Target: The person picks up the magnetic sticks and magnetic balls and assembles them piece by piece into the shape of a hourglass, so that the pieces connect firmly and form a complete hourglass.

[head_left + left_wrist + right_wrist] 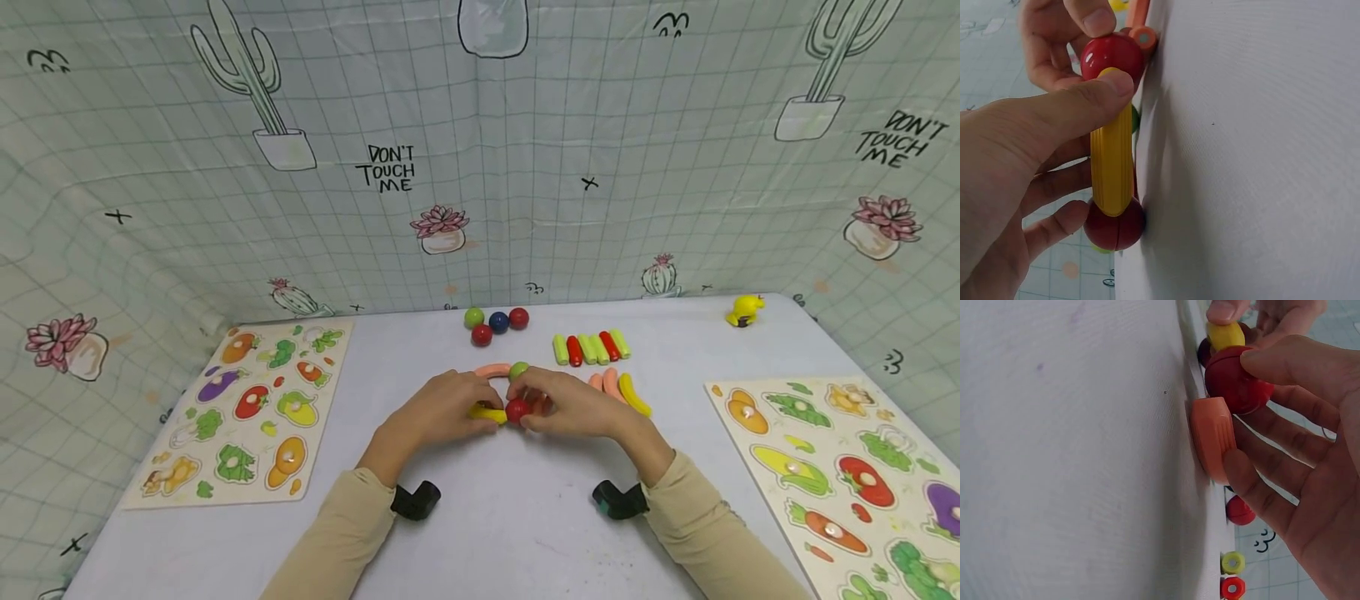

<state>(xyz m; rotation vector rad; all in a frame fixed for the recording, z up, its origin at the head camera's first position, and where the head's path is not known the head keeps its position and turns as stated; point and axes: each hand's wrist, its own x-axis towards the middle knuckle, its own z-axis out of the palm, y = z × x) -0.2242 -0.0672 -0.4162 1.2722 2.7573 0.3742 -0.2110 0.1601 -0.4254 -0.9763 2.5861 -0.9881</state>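
Near the table's middle, my left hand point(438, 404) pinches a yellow curved rod point(1112, 150) between thumb and fingers. My right hand point(577, 402) grips a shiny red ball point(1235, 381), which meets one end of the rod. At the rod's other end, a darker red ball point(1114, 230) touches it in the left wrist view. An orange-pink rod point(1212, 440) lies beside my right fingers, just below the red ball in the right wrist view. Behind both hands a pink curved rod point(492, 370) reaches a green ball point(518, 369); the hands partly hide this group.
Several loose balls point(498, 322) lie at the back. Green and red short rods point(591, 348) form a row right of them, with pink and yellow curved rods point(633, 394) nearer. Vegetable picture boards flank the table, left point(330, 367) and right point(738, 433). A yellow toy point(746, 310) stands back right.
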